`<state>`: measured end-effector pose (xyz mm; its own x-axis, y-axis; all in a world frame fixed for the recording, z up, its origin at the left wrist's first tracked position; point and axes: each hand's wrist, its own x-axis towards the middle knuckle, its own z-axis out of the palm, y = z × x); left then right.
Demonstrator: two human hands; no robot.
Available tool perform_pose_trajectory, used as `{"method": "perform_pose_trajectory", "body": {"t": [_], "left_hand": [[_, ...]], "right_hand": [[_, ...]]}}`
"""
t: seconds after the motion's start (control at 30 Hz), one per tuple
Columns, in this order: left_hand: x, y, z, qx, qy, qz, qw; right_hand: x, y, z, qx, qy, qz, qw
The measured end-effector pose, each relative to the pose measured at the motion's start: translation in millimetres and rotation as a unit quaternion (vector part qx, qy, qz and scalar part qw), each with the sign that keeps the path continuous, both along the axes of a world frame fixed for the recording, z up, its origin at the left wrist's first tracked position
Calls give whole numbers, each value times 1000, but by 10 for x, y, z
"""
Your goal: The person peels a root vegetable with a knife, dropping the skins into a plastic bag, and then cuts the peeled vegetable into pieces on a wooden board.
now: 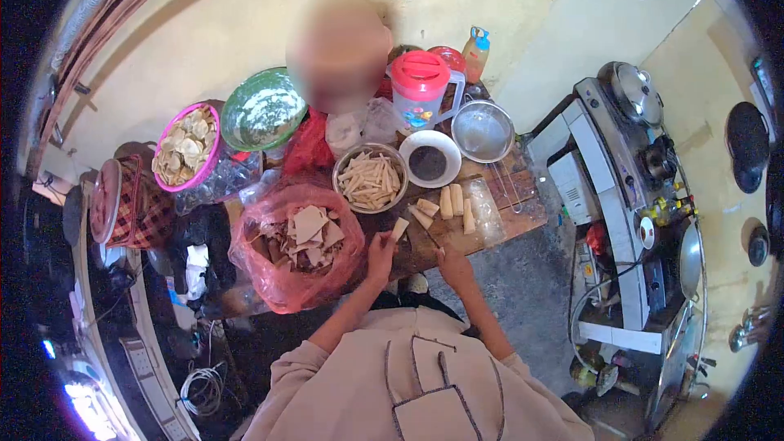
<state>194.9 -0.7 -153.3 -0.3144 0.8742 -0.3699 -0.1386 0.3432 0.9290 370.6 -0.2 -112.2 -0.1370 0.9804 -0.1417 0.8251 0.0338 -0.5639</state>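
**A:** What do the hands do?

**B:** The left hand (380,255) pinches a pale strip (399,229) at its lower end, so the strip points to 1 o'clock, just above the wooden table (416,260). The right hand (453,265) has its fingers curled shut. A thin dark blade (431,238) comes out of it toward 11 o'clock. It is too small to say more about it.

**A:** And the blade, is it near the strip?

**B:** Yes, it is just beside it, at 3 o'clock from the strip. I cannot tell if they touch.

**A:** What lies around the hands?

**B:** At 12 o'clock from the right hand some pale rolls (456,200) lie side by side on the table. Farther at 12 o'clock from the left hand there is a metal bowl (370,180) full of cut sticks. A white bowl (429,162) with something dark stands beside it. At 9 o'clock from the left hand a red plastic bag (286,286) stands open with flat pale pieces inside.

**A:** And farther away?

**B:** At 1 o'clock there are an empty steel bowl (483,131) and a red-lidded jug (420,86). At 10 o'clock there are a pink bowl (186,147) and a green bowl (263,110). Another person (339,73) is behind the table, and a stove (637,155) is at 3 o'clock.
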Motion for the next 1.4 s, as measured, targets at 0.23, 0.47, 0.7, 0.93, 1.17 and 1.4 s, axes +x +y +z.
{"method": "perform_pose_trajectory", "body": {"t": [0.23,0.47,0.7,0.93,1.17,1.4], "left_hand": [[69,108,-134,200,313,-78,925],[16,238,68,203,302,-123,923],[-127,134,47,291,379,-324,817],[-161,374,-207,333,389,-334,791],[-196,385,8,228,507,-387,736],[-81,262,-47,179,565,-273,758]], "right_hand": [[-26,-253,-369,-26,-10,-82,996],[19,-465,-388,-75,34,-96,992],[-90,-384,-572,-50,70,-84,993],[-57,-276,-442,-78,57,-75,992],[-147,-102,-322,44,9,-62,997],[-205,-277,-194,-34,21,-83,996]]}}
